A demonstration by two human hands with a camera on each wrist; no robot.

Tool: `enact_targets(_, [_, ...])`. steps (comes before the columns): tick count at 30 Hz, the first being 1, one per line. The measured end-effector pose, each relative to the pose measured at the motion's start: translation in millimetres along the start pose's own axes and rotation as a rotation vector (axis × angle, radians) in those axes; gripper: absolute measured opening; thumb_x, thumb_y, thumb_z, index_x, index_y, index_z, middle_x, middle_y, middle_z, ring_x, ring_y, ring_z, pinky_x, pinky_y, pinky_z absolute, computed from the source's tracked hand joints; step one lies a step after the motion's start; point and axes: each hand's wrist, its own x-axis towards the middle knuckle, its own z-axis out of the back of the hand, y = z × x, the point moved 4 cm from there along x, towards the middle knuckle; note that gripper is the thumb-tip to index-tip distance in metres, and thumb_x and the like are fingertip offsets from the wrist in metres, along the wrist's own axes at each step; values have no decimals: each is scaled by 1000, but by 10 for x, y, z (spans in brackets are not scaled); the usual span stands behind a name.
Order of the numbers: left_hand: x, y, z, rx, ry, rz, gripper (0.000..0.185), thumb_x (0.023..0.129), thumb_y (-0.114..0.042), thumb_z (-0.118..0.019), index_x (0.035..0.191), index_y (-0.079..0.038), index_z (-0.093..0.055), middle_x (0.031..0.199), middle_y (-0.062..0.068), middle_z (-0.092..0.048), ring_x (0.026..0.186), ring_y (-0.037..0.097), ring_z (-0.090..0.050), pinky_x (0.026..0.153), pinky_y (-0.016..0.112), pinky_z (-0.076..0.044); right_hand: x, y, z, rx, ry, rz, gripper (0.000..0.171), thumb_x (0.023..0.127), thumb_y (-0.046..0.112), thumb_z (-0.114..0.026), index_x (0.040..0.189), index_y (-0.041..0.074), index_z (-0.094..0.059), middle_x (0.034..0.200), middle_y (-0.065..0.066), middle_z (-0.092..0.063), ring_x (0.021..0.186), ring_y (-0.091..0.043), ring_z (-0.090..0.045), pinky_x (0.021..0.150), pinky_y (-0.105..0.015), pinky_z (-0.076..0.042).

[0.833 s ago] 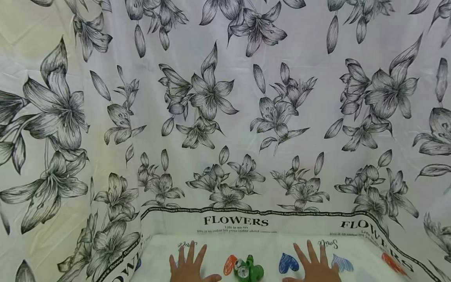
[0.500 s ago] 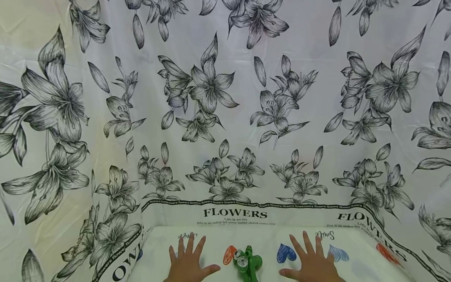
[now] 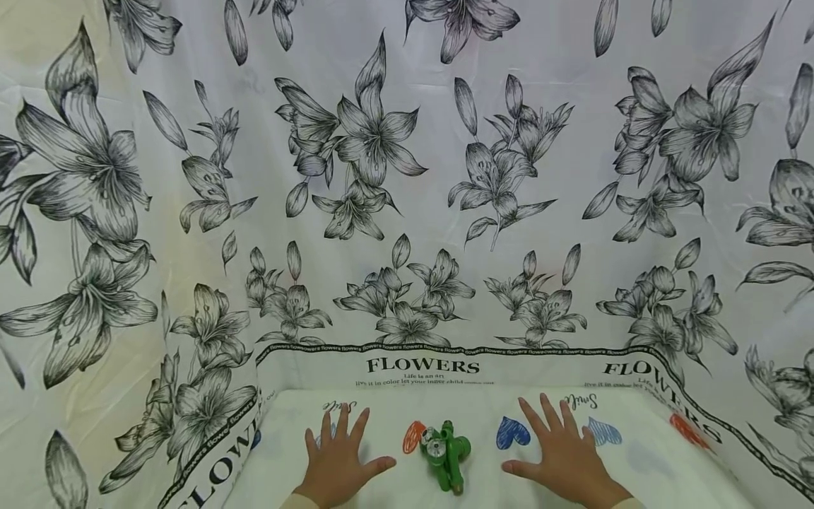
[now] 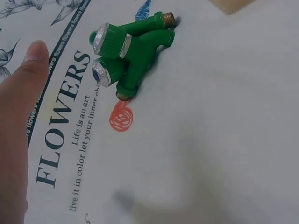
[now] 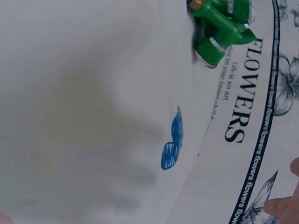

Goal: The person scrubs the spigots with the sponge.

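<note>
A green plastic Y-shaped hose splitter with two valve knobs and a brass threaded end lies on the white cloth-covered table, between my hands. My left hand rests flat on the cloth to its left, fingers spread. My right hand rests flat to its right, also spread. Neither hand touches the splitter. The left wrist view has the splitter close up with a fingertip beside it. In the right wrist view the splitter sits at the top edge.
A floral black-and-white cloth hangs as a backdrop behind and around the table, with a "FLOWERS" band along its base. Printed hearts mark the tabletop: orange, blue and red.
The head view has tilted down a little, so hands and splitter sit higher in frame. Both hands stay flat and the splitter has not moved.
</note>
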Motion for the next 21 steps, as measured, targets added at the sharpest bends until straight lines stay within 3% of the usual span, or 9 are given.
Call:
enact_targets(3, [12, -56, 28, -60, -25, 0, 115, 84, -95, -57, 168, -18, -44, 171, 27, -31, 149, 66, -28, 107, 93, -10, -18, -13, 60, 76, -44, 5, 130, 74, 100, -61, 171, 18, -36, 166, -29, -39, 145, -64, -36, 88, -90, -41])
enact_targets(5, [22, -89, 27, -122, -44, -5, 114, 86, -94, -56, 168, -16, -43, 170, 25, -34, 147, 61, -36, 106, 92, -18, -50, -26, 69, 186, -42, -7, 128, 78, 94, -66, 173, 15, -31, 166, -28, -40, 145, -61, -39, 91, -87, -42])
enact_targets(8, [21, -142, 1, -284, -62, -11, 110, 91, -88, -58, 168, -11, -41, 169, 22, -39, 147, 52, -44, 109, 84, -30, -125, -22, 27, 454, 5, -64, 121, 89, 77, -76, 174, 12, -20, 167, -29, -37, 144, -54, -44, 101, -81, -43])
enact_targets(12, [3, -202, -71, -543, -58, 6, 99, 98, -74, -65, 166, -6, -41, 163, 22, -46, 137, 45, -56, 105, 70, -48, -221, 79, -141, 817, 80, -150, 101, 104, 47, -75, 171, 6, -13, 159, -32, -44, 129, -45, -60, 99, -64, -54])
enact_targets(16, [4, -277, -168, -720, -35, 17, 87, 103, -63, -68, 162, -3, -43, 152, 22, -56, 119, 35, -67, 92, 59, -59, -288, 235, -510, 1021, 233, -143, 89, 111, 38, -66, 167, -5, -13, 145, -31, -55, 118, -40, -65, 94, -57, -57])
enact_targets(21, [15, -439, -282, -845, -11, 13, 76, 107, -56, -67, 158, -2, -48, 139, 15, -66, 105, 22, -68, 80, 43, -60, -237, 321, -1395, 1047, 449, -95, 102, 100, 42, -83, 164, -10, -24, 131, -14, -65, 110, -32, -66, 93, -55, -57])
